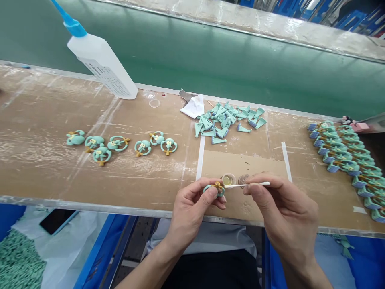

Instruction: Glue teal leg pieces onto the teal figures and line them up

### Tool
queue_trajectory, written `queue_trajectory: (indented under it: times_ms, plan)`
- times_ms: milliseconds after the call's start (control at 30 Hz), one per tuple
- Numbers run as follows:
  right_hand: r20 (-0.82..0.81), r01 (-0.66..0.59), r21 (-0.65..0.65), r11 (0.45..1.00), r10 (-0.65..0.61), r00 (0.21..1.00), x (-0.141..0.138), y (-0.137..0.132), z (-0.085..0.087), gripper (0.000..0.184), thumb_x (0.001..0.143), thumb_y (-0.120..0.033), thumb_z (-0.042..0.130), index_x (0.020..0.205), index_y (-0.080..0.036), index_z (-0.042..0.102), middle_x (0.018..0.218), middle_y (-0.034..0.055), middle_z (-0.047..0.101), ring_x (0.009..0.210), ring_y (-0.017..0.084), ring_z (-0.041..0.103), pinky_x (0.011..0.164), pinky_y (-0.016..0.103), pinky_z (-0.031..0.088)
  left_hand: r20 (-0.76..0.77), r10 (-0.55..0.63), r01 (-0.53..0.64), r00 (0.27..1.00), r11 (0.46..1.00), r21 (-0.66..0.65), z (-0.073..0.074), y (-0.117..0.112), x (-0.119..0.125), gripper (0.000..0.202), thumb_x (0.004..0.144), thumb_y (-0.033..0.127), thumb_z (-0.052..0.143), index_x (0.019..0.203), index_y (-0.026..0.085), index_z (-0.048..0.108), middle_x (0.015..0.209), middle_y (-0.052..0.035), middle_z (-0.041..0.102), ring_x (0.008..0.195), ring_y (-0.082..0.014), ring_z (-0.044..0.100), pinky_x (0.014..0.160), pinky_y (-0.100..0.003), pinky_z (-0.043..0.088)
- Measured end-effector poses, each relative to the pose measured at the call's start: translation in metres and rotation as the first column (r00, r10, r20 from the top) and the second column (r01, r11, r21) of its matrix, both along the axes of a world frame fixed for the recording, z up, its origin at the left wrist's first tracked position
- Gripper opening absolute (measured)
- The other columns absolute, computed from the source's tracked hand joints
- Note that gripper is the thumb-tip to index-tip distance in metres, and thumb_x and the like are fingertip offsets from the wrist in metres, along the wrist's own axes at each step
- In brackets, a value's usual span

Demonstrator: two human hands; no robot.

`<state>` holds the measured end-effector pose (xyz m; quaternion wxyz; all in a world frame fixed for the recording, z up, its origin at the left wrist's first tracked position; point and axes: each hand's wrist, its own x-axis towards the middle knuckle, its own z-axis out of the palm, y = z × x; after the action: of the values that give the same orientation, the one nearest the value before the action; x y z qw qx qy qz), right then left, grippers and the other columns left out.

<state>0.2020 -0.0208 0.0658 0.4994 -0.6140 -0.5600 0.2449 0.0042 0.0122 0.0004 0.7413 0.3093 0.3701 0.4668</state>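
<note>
My left hand (192, 204) pinches a small turquoise and mustard-yellow toy figure (217, 185) over the front of the table. A white cotton swab (264, 184) is held between the thumb and fingers of my right hand (282, 204). Its far tip points left, close beside the figure; whether it touches I cannot tell. Just behind the tip stands a small clear cup (229, 179) with yellowish liquid. A brown speckled object (242, 179) sits beside the cup, partly hidden by my right fingers.
Loose turquoise leg pieces (224, 118) lie in a heap at the back. Several figure tops (142, 147) are spread on the left, and rows of joined figures (345, 156) on the right. A white bottle with blue nozzle (105, 64) and a white paper scrap (194, 106) are near the back edge.
</note>
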Motion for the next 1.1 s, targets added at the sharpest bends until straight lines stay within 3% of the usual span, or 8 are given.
queue_trajectory:
  times_ms: [233,367,567,833,1000,1100]
  plan:
    - [0.094,-0.048,0.007,0.999,0.047,0.994,-0.003,0.004,0.004,0.013,0.114,-0.02,0.084,0.115,-0.032,0.088,0.105,-0.0043,0.089,0.09,0.015,0.081,0.079,0.026,0.06,-0.053,-0.003,0.009,0.999,0.994,0.112,-0.002,-0.001,-0.001,0.017,0.109,0.035,0.091,0.116,0.021,0.097,0.117,-0.0104,0.086,0.088,-0.0184,0.085,0.087,-0.031,0.073]
    - [0.155,-0.066,0.016,0.998,0.063,0.986,-0.005,0.007,0.008,0.013,0.113,-0.019,0.083,0.11,-0.031,0.087,0.099,-0.0049,0.088,0.077,0.014,0.075,0.07,0.025,0.057,-0.057,-0.004,0.013,0.998,0.988,0.152,-0.001,-0.002,0.0,0.014,0.11,0.032,0.091,0.119,0.023,0.098,0.117,-0.0099,0.086,0.088,-0.0177,0.084,0.087,-0.03,0.073]
    - [0.197,-0.124,-0.004,0.992,0.122,0.973,-0.006,0.01,0.009,0.016,0.114,-0.015,0.079,0.109,-0.029,0.084,0.092,-0.0055,0.084,0.07,0.013,0.07,0.07,0.026,0.057,-0.082,-0.003,0.018,0.997,0.982,0.187,0.0,-0.001,0.0,0.014,0.111,0.031,0.089,0.118,0.025,0.099,0.116,-0.0094,0.085,0.088,-0.0167,0.083,0.087,-0.029,0.072]
    - [0.353,-0.182,0.014,0.983,0.165,0.921,-0.004,0.015,0.023,0.021,0.109,-0.011,0.083,0.095,-0.023,0.077,0.08,-0.0053,0.078,0.061,0.011,0.06,0.061,0.026,0.047,-0.31,0.118,-0.019,0.943,0.952,0.307,0.001,-0.006,0.001,0.013,0.107,0.027,0.094,0.118,0.03,0.1,0.113,-0.0087,0.087,0.103,-0.0195,0.082,0.083,-0.022,0.064]
    - [0.334,-0.287,-0.118,0.951,0.31,0.89,0.005,0.016,0.031,0.016,0.116,-0.012,0.078,0.107,-0.025,0.08,0.092,-0.0054,0.083,0.074,0.012,0.073,0.071,0.024,0.052,-0.344,0.15,-0.018,0.927,0.933,0.36,-0.004,-0.011,0.003,0.017,0.108,0.025,0.092,0.121,0.033,0.1,0.115,-0.0084,0.086,0.096,-0.0179,0.081,0.071,-0.021,0.06]
    - [0.32,-0.283,-0.146,0.948,0.316,0.893,0.006,0.015,0.034,0.016,0.118,-0.015,0.074,0.109,-0.026,0.08,0.095,-0.0049,0.084,0.077,0.013,0.075,0.073,0.025,0.054,-0.329,0.141,-0.008,0.934,0.927,0.374,-0.005,-0.013,0.005,0.018,0.108,0.024,0.091,0.121,0.031,0.1,0.115,-0.0099,0.087,0.097,-0.0199,0.083,0.071,-0.022,0.063]
